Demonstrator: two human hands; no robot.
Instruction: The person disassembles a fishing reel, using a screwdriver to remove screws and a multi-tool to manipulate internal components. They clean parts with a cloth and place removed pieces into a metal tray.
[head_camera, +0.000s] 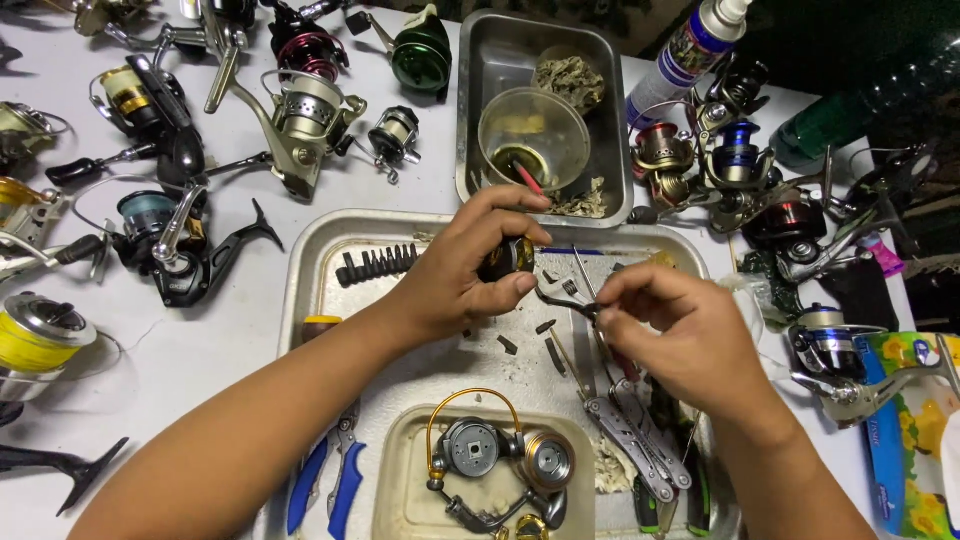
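My left hand (462, 270) grips a small black and gold reel part (508, 258) over a metal tray (300, 280). My right hand (672, 335) pinches a thin dark metal piece (562, 302) whose tip points at that reel part. Small dark screws and bits lie scattered on the paper-lined tray under both hands. A row of black driver bits (378, 264) lies at the tray's upper left. A folding multi-tool (632, 438) rests under my right wrist.
A small tray (392, 500) in front holds a gold-bailed reel body (492, 458). Blue-handled pliers (330, 485) lie beside it. A deep steel pan (482, 60) behind holds a clear cup (534, 130). Several fishing reels crowd the white table left (165, 235) and right (740, 160). A spray can (690, 45) stands behind.
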